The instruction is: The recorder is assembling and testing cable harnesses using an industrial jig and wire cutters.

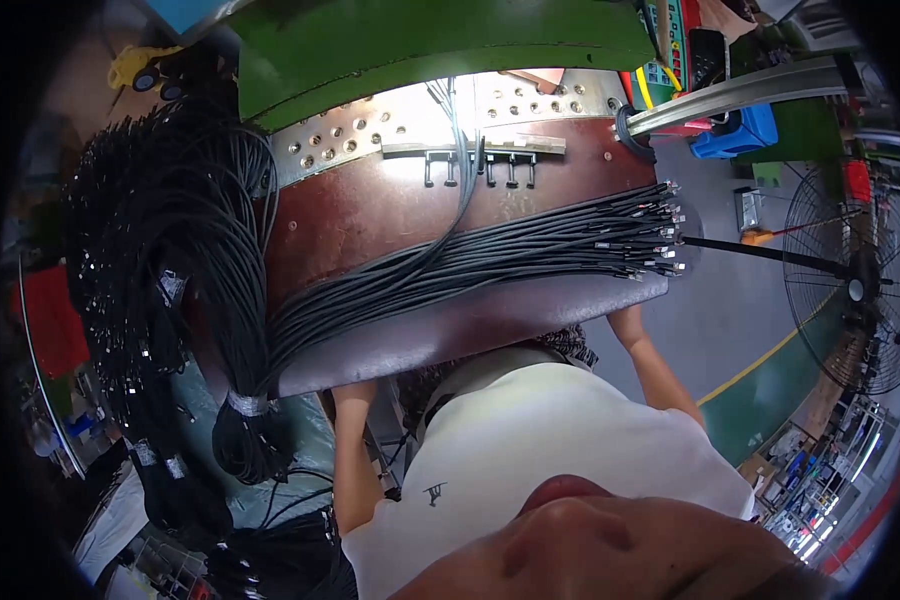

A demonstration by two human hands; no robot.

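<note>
Both my hands are at the near edge of a dark red tabletop. My left hand meets the edge at the left of my body, with its fingers hidden beneath the board. At the right corner, my right hand also reaches under the edge, its fingers out of sight. A bundle of black cables lies across the board above my hands. Its metal-tipped connectors line up at the right end. One or two cables run up from the bundle past a small black-pronged rack into the lit machine.
A green machine housing overhangs the far side of the board. Big hanks of black cable hang at the left, and a taped coil hangs by the near left corner. A caged fan stands at the right, near a blue bin.
</note>
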